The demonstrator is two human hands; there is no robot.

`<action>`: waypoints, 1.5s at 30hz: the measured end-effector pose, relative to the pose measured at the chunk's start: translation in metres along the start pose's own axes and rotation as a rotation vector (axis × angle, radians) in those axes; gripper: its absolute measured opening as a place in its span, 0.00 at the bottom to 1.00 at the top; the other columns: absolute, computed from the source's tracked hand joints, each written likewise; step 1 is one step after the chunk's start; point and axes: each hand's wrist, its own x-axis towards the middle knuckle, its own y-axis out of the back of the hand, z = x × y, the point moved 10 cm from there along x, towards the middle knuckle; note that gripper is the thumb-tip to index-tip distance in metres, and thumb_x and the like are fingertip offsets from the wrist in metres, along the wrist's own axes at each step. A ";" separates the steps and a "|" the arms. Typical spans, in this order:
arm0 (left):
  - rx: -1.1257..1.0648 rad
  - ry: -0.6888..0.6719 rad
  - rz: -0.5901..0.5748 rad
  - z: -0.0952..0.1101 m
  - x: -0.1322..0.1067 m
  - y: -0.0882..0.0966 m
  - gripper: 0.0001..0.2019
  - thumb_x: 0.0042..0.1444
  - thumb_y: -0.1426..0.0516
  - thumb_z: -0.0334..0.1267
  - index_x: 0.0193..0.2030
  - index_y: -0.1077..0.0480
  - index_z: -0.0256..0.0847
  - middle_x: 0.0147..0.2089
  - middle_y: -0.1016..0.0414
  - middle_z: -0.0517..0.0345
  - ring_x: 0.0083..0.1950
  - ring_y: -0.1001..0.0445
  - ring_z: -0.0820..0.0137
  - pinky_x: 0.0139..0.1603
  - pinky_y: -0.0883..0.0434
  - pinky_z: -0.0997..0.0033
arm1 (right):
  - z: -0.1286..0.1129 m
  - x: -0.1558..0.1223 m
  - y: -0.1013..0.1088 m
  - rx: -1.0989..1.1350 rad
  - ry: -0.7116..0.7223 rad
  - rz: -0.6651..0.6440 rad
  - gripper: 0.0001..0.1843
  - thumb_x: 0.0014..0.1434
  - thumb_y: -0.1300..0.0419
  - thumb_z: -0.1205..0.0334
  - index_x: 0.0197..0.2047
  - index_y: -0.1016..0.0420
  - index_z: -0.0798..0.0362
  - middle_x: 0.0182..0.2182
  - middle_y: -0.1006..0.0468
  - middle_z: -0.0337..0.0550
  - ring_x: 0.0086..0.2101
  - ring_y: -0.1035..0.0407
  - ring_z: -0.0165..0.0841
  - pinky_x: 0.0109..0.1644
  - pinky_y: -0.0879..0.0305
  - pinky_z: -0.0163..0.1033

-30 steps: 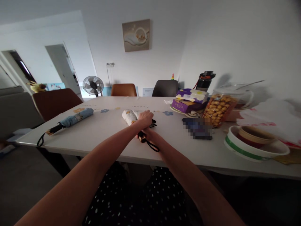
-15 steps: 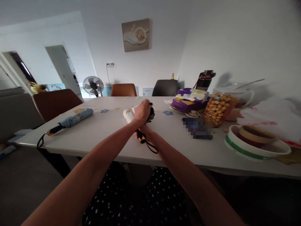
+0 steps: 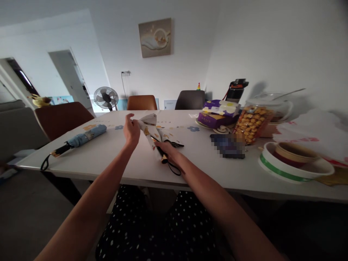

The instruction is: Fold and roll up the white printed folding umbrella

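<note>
In the head view, the left hand pinches a loose fold of the white umbrella, though its fingertips are partly hidden; the right hand is wrapped around the base of that umbrella, just above its black handle. The umbrella thus lies between the two hands, over the table. To handle this fold well, I would brace the handle firmly with the right hand and draw the cloth out smoothly with the left, one panel at a time, clear of the ribs. Counted, there are two umbrellas, the blue umbrella lying well left of the left hand; right of the right hand, one pixelated flat object, one snack jar, one bottle and two nested bowls; beyond both hands, one fan.
</note>
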 end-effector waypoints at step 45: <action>-0.107 0.351 -0.414 -0.008 0.077 -0.043 0.09 0.44 0.39 0.28 0.20 0.36 0.36 0.19 0.34 0.57 0.34 0.27 0.63 0.36 0.31 0.67 | -0.004 0.004 0.000 -0.518 0.189 0.061 0.13 0.49 0.40 0.56 0.21 0.34 0.56 0.10 0.33 0.39 0.09 0.40 0.29 0.10 0.44 0.32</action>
